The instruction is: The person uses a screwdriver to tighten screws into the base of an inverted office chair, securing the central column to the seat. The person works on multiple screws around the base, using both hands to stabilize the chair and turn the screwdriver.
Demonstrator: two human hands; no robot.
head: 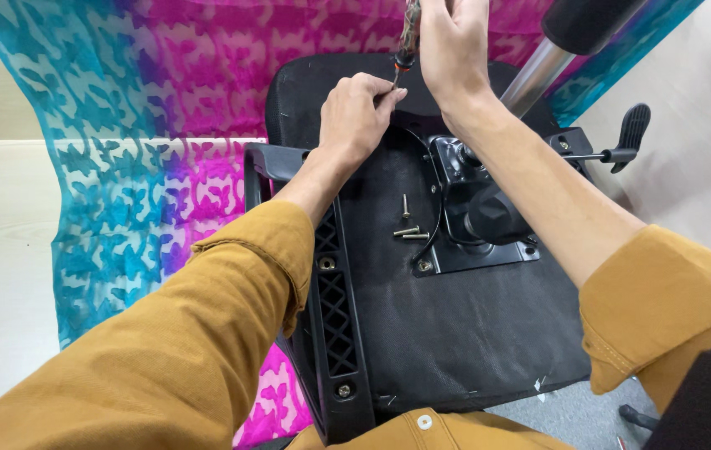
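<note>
An upturned black office chair seat (455, 333) lies in front of me on a blue and pink patterned cloth (147, 150). My right hand (453, 42) grips the handle of a screwdriver (408, 37) held upright at the seat's far edge. My left hand (358, 112) pinches near the screwdriver's tip, fingers closed on the tip or a small part I cannot make out. Three loose screws (408, 225) rest on the seat underside beside the black metal mechanism plate (476, 217). Both arms wear mustard-coloured sleeves.
A chrome gas-lift column (538, 71) with a black cap rises at the upper right. A black adjustment lever (626, 137) sticks out to the right. A black plastic armrest bracket (334, 317) with bolts runs along the seat's left side. Pale floor surrounds the cloth.
</note>
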